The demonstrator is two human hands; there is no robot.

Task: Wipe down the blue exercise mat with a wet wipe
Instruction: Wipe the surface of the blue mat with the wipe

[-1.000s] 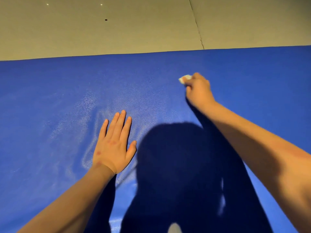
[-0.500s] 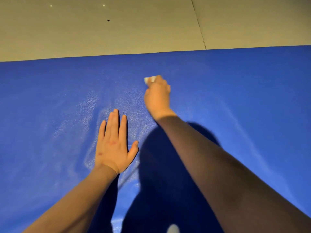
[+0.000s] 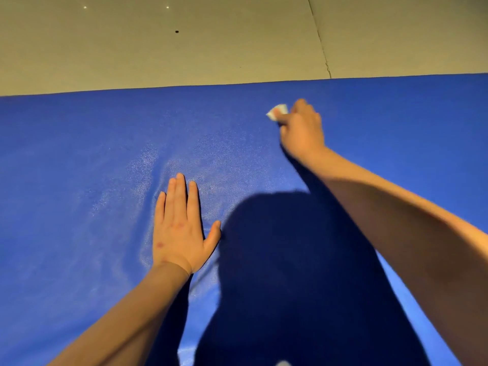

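Observation:
The blue exercise mat (image 3: 79, 180) fills most of the view, with a damp sheen in its middle. My right hand (image 3: 301, 130) reaches out toward the mat's far edge and grips a small white wet wipe (image 3: 277, 111), which sticks out to the left of its fingers and lies against the mat. My left hand (image 3: 179, 228) rests flat on the mat nearer to me, fingers straight and together, thumb spread. A dark shadow of my head and arms covers the mat's lower middle.
Beyond the mat's far edge lies a beige floor (image 3: 184, 43) with a thin seam (image 3: 320, 40) running away at the upper right and a small dark spot (image 3: 176, 31). The mat runs out of view left, right and toward me.
My right hand swept left with the wipe, then back to the right and slightly farther out. My left hand has stayed flat in place.

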